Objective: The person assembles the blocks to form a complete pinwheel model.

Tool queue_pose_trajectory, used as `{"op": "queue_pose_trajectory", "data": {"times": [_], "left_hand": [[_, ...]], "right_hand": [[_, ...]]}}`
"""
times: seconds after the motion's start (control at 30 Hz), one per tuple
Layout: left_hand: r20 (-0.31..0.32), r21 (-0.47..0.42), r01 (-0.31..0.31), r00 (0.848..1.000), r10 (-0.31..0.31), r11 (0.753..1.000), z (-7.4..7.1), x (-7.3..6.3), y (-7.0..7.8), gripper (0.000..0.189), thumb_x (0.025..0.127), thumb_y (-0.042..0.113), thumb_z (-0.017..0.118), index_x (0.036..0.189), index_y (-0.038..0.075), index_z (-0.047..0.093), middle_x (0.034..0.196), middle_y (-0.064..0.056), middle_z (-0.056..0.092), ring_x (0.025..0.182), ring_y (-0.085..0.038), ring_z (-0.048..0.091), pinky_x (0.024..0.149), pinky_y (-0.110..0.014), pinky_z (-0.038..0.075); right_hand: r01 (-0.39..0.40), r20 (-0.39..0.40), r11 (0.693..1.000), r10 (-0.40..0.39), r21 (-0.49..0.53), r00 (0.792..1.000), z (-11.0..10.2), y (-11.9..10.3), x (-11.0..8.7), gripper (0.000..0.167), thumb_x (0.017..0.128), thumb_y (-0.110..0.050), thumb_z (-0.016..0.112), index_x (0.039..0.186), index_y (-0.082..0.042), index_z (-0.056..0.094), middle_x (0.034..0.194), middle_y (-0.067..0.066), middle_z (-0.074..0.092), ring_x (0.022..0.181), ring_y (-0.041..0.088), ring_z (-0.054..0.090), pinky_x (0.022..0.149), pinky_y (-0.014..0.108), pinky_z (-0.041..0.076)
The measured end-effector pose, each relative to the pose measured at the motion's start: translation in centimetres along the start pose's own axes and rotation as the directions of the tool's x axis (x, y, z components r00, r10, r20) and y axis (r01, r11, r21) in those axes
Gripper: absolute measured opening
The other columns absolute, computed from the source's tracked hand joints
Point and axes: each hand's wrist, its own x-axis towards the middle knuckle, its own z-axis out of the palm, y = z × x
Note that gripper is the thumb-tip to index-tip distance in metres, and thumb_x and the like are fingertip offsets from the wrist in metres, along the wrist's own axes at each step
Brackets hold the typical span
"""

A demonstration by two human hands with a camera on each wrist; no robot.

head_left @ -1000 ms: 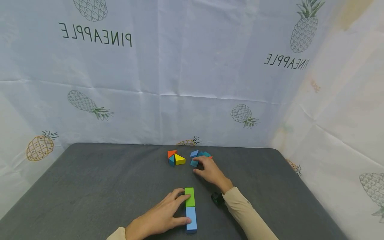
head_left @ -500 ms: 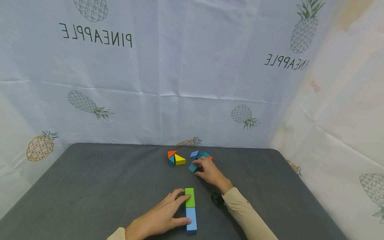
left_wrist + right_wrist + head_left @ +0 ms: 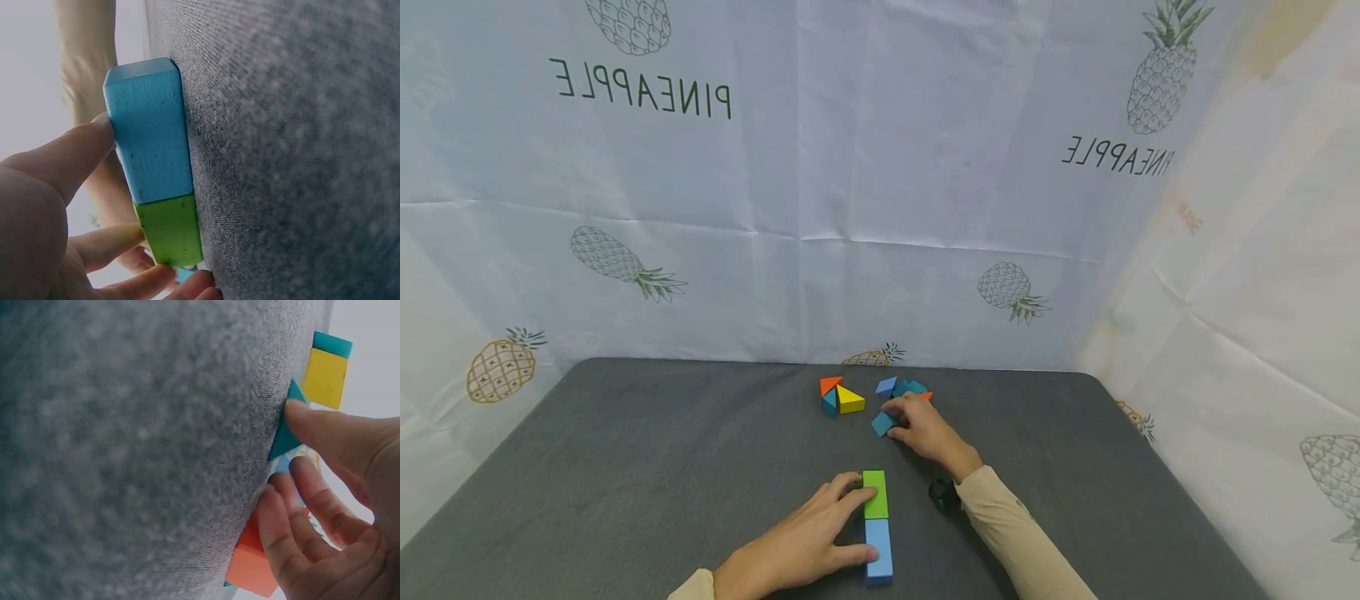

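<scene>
A light blue rectangular block (image 3: pixel 878 550) and a green block (image 3: pixel 875 495) lie end to end near the front of the table. My left hand (image 3: pixel 805 530) rests on them, thumb on the blue block and index finger on the green one, other fingertips at the green block's far end. Farther back, my right hand (image 3: pixel 927 429) pinches a teal triangular block (image 3: pixel 882 423) between thumb and fingers, low at the table. In the right wrist view, the thumb presses on the teal block's (image 3: pixel 285 434) face, with the other fingers curled below it.
Behind the right hand sit a blue block (image 3: pixel 886 387), teal blocks (image 3: pixel 916 387) and an orange block (image 3: pixel 253 562), partly hidden. To their left stand a yellow triangular block (image 3: pixel 850 400), an orange one (image 3: pixel 830 384) and a teal one (image 3: pixel 829 402). A pineapple-print cloth (image 3: pixel 880 167) hangs behind the table.
My right hand has drawn the teal triangular block slightly toward me and left, away from the cluster, and turned it a little. The left hand and its two blocks have stayed put.
</scene>
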Motion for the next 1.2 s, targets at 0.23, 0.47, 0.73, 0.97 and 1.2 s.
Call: {"op": "queue_pose_trajectory", "data": {"times": [0.23,0.47,0.73,0.97,1.2], "left_hand": [[-0.001,0.003,0.006,1.000,-0.006,1.000,0.0,0.0,0.0,0.074,0.089,0.060,0.063,0.148,0.019,0.046,0.152,-0.013,0.037,0.132,-0.033,0.045,0.100,-0.056,0.046],[-0.005,0.007,-0.006,1.000,0.006,1.000,0.1,0.0,-0.1,0.074,0.089,0.060,0.062,0.148,0.018,0.046,0.151,-0.013,0.038,0.132,-0.032,0.046,0.100,-0.055,0.046],[-0.022,0.015,-0.032,0.999,0.033,0.999,0.1,-0.1,-0.1,0.076,0.090,0.063,0.060,0.148,0.017,0.046,0.151,-0.013,0.037,0.133,-0.031,0.045,0.101,-0.054,0.046],[-0.019,0.013,-0.029,0.999,0.029,0.999,0.1,-0.1,0.0,0.075,0.090,0.062,0.060,0.148,0.017,0.046,0.152,-0.013,0.037,0.133,-0.032,0.045,0.101,-0.054,0.046],[-0.022,0.019,-0.030,0.999,0.030,0.999,0.1,-0.1,0.0,0.075,0.090,0.062,0.060,0.148,0.016,0.046,0.151,-0.013,0.038,0.133,-0.032,0.045,0.100,-0.055,0.047]], "right_hand": [[-0.008,0.000,0.999,0.008,0.048,1.000,0.0,-0.1,-0.3,0.031,0.091,-0.009,0.072,0.119,-0.003,0.061,0.120,0.013,0.065,0.114,0.028,0.062,0.100,0.047,0.050],[0.027,-0.016,0.999,-0.027,0.019,1.000,0.0,-0.3,-1.0,0.035,0.092,-0.013,0.071,0.124,-0.002,0.062,0.120,0.012,0.064,0.102,0.022,0.060,0.091,0.043,0.052],[0.049,-0.022,0.998,-0.049,0.025,0.999,-0.4,-0.9,-2.1,0.035,0.094,-0.016,0.069,0.125,-0.001,0.065,0.116,0.012,0.061,0.094,0.017,0.055,0.081,0.037,0.048],[0.074,-0.010,0.996,-0.073,0.046,0.997,-0.3,-0.8,-2.5,0.035,0.097,-0.018,0.065,0.127,0.000,0.064,0.112,0.009,0.060,0.094,0.015,0.055,0.081,0.034,0.049],[0.074,0.000,0.993,-0.075,0.094,0.997,0.2,-0.6,-2.5,0.034,0.098,-0.020,0.063,0.127,-0.002,0.061,0.123,0.010,0.063,0.106,0.019,0.060,0.091,0.041,0.051]]}}
